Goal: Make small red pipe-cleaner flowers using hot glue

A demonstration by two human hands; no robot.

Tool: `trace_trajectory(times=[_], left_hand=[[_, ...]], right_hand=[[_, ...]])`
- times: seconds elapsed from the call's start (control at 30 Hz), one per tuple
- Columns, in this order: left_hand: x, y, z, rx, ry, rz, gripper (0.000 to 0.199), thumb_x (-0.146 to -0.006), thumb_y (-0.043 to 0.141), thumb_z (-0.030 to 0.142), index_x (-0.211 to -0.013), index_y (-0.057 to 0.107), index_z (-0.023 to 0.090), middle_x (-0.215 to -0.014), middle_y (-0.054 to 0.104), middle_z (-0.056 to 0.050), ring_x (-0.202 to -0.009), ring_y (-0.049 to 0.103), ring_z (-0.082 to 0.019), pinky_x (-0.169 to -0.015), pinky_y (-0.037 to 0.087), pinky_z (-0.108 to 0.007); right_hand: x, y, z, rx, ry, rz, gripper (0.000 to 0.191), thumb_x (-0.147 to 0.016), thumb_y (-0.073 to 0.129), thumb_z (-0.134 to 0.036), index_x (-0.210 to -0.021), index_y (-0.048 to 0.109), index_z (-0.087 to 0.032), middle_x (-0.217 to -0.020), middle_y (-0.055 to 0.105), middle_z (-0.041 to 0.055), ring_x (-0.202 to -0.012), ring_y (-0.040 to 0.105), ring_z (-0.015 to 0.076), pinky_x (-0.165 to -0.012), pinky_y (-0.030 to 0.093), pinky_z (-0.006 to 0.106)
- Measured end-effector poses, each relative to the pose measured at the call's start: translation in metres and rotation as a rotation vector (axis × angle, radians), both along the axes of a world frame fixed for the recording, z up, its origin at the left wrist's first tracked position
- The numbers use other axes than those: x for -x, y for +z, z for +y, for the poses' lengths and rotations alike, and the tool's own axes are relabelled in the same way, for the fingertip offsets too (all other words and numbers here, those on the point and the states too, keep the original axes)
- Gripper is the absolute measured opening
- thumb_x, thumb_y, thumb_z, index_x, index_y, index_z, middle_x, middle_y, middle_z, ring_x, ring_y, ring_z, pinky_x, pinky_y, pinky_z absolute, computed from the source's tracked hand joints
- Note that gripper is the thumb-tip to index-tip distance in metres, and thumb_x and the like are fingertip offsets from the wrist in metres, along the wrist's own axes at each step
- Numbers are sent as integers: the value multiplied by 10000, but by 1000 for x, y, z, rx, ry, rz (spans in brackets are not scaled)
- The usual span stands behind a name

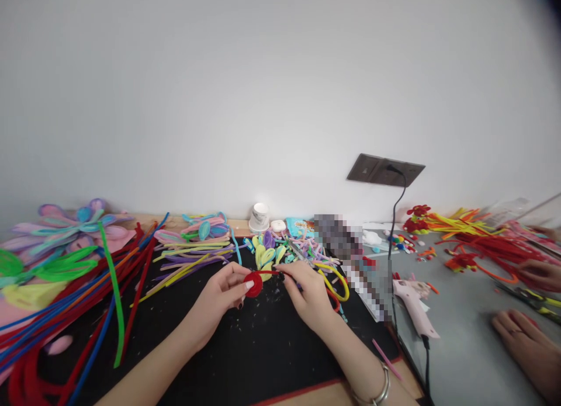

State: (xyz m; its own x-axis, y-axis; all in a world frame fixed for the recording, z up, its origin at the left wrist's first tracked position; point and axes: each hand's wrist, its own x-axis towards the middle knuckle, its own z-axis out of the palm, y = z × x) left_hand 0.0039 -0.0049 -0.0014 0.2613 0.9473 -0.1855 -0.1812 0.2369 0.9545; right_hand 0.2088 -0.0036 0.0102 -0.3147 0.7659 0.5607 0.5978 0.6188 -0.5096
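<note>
Over the black mat [245, 347], my left hand [221, 292] pinches a red pipe cleaner [253, 284] wound into a flat round coil, thumb on its face. A straight length of the same pipe cleaner runs from the coil to my right hand [307, 289]. The fingers of that hand are closed on its free end, and their tips partly hide it. Just beyond my hands lie yellow looped petals [266, 257] and a heap of short pastel pipe cleaner pieces [309, 245]. A yellow bent pipe cleaner [344, 283] lies beside my right wrist.
Long red and blue pipe cleaners [87, 312] spread on the left. A paper cup [260, 214] stands by the wall. To the right are a pink glue gun [414, 306], its cord [393, 248] up to a socket [385, 169], and a co-worker's hands [521, 336].
</note>
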Motion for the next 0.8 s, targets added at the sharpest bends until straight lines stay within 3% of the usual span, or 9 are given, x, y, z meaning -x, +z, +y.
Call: trace_trajectory(times=[0.3, 0.47, 0.57, 0.67, 0.8], left_hand=[[1, -2, 1, -4, -10, -14, 198, -759, 669, 320, -817, 530, 190, -682, 600, 41, -557, 424, -78, -551, 325, -208], [1, 0, 2, 3, -5, -12, 197, -747, 677, 321, -813, 542, 193, -673, 594, 40, -555, 426, -79, -548, 326, -205], [0, 0, 1, 19, -2, -14, 210, -737, 685, 325, -815, 540, 196, -706, 609, 32, -562, 435, -82, -551, 334, -206], [0, 0, 0, 26, 1, -15, 214, -734, 687, 326, -815, 536, 197, -712, 612, 29, -558, 437, -82, -549, 333, -206], [1, -1, -1, 17, -1, -15, 206, -735, 681, 327, -820, 543, 199, -706, 612, 27, -555, 444, -88, -550, 335, -211]], right_hand=[[-12, 3, 7, -39, -127, 0, 227, -871, 431, -140, -1011, 603, -189, -987, 649, 85, -981, 578, 206, -871, 459, 358], [-50, 5, 32, -88, -472, -47, 233, -862, 426, -202, -1066, 533, -172, -1070, 614, 127, -1043, 533, 251, -919, 409, 439], [-79, -4, 49, -49, -671, -124, 311, -825, 450, -236, -1123, 461, -149, -1153, 586, 154, -1112, 497, 306, -977, 306, 558], [-99, -16, 61, 26, -764, -201, 358, -821, 440, -275, -1153, 425, -143, -1240, 541, 169, -1191, 436, 345, -992, 216, 636], [-107, -26, 68, 126, -797, -235, 418, -829, 435, -309, -1206, 394, -134, -1291, 512, 181, -1261, 367, 347, -1015, 178, 648]])
